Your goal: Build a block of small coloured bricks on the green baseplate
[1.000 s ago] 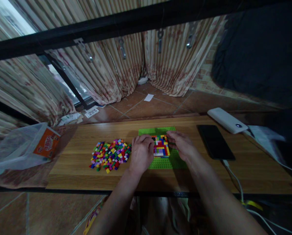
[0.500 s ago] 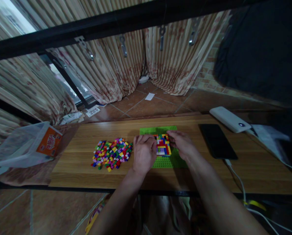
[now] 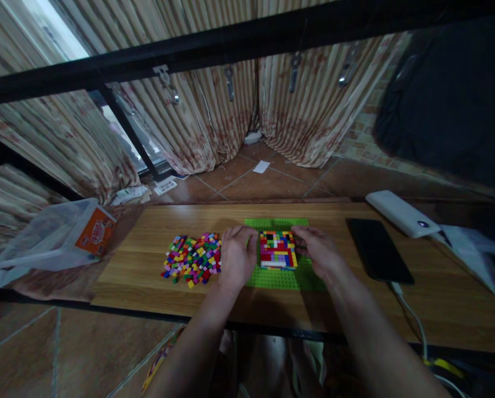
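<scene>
A square build of multicoloured toy bricks [image 3: 278,251] sits on a green studded baseplate [image 3: 272,281]. My left hand [image 3: 239,257] is just left of the build, over the baseplate's left edge. Its fingers are curled with thumb and forefinger close together; whatever they may pinch is too small to make out. At the build's upper right side is my right hand [image 3: 317,251], its bent fingers against the edge there and its palm turned inward. Beside my left hand, a heap of small loose bricks [image 3: 193,257] lies on the wooden table [image 3: 147,296].
A black phone [image 3: 380,249] with a white cable lies to the right, near a white power bank [image 3: 402,213]. A clear plastic box [image 3: 48,237] with an orange label stands at the far left. A dark metal bar [image 3: 214,50] crosses beyond the table before striped curtains.
My left hand has come off the build's left part to its side, uncovering more of the bricks. My right hand stays at the build's right edge. The whole view has shifted slightly.
</scene>
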Demonstrator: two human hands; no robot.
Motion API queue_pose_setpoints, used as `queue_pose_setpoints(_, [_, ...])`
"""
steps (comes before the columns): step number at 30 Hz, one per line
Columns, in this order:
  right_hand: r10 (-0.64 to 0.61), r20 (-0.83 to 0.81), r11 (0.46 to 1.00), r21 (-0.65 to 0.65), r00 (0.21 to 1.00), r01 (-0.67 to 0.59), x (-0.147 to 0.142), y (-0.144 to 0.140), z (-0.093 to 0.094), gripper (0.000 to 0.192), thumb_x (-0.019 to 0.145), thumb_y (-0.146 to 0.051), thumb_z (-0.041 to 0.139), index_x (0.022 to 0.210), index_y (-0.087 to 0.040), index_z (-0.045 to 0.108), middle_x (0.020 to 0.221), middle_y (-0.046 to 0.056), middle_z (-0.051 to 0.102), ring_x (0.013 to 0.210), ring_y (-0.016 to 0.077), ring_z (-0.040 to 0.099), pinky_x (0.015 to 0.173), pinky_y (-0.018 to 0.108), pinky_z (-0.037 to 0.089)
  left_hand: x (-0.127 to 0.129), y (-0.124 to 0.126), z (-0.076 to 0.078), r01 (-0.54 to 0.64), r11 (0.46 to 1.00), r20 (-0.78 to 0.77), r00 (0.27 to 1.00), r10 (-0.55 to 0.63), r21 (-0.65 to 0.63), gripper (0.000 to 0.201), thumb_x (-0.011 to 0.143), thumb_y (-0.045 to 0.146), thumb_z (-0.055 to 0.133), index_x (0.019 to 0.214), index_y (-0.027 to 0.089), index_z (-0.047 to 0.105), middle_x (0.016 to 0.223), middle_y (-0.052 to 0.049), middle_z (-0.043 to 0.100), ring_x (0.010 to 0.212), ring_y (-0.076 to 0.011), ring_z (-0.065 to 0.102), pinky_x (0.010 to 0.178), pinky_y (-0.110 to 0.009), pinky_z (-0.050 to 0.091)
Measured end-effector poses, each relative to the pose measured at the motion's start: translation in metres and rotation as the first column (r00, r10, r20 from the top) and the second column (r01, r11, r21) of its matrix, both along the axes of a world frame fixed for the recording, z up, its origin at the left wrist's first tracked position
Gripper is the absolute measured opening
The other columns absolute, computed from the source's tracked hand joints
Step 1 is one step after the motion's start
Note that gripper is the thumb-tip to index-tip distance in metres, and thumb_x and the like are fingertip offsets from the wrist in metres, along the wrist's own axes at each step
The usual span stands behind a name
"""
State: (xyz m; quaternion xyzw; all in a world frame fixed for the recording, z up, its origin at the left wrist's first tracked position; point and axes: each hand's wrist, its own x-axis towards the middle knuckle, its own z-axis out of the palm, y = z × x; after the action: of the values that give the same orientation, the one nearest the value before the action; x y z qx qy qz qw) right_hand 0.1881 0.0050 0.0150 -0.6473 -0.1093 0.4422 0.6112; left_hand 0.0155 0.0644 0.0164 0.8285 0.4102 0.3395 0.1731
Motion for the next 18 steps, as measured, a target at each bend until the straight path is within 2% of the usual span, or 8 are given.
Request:
queue_pose_setpoints(4, [0.001,0.018,1.000,-0.003,1.000,-0.001,0.003,0.000,-0.002,0.007,0.071,-0.024,0.071,0.070,-0.020,0.066,0.066,-0.001,0.066,0.059,0.0106,0.057,0.051,0.019,0.042,-0.025,0.030,0.001,-0.133,0.982,-0.088,0.989,0.122,-0.136,0.019,0.085,0.016,0.051,0.084,0.017,0.070,0.091,-0.005,0.071,0.087,-0.0167,0.064,0.082,-0.028,0.048])
queue_pose_setpoints(8, [0.026,0.028,1.000,-0.006,0.999,-0.026,0.005,0.000,-0.006,0.013,0.066,-0.028,0.076,0.069,-0.021,0.065,0.067,0.000,0.067,0.060,0.0112,0.058,0.051,0.020,0.043,-0.044,0.041,0.004,-0.131,0.966,-0.291,0.955,0.062,-0.223,0.023,0.082,0.014,0.050,0.085,0.019,0.072,0.095,-0.005,0.072,0.089,-0.0168,0.066,0.086,-0.027,0.048])
queue_pose_setpoints(12, [0.016,0.064,1.000,-0.006,0.998,-0.016,0.004,0.000,-0.007,0.016,0.064,-0.030,0.077,0.069,-0.020,0.065,0.063,-0.001,0.066,0.058,0.0109,0.058,0.050,0.020,0.042,-0.049,0.037,0.008,-0.132,0.966,-0.437,0.899,0.023,-0.220,0.024,0.077,0.012,0.053,0.088,0.021,0.073,0.099,-0.004,0.072,0.096,-0.0176,0.065,0.091,-0.028,0.047])
queue_pose_setpoints(18, [0.022,0.066,1.000,0.015,0.998,-0.023,0.003,0.000,-0.007,0.014,0.063,-0.028,0.076,0.068,-0.020,0.066,0.064,-0.001,0.066,0.058,0.0117,0.058,0.052,0.022,0.043,-0.046,0.032,0.005,-0.193,0.973,-0.528,0.844,0.098,-0.128,0.025,0.078,0.014,0.052,0.091,0.020,0.073,0.102,-0.008,0.072,0.099,-0.0218,0.064,0.092,-0.034,0.047])
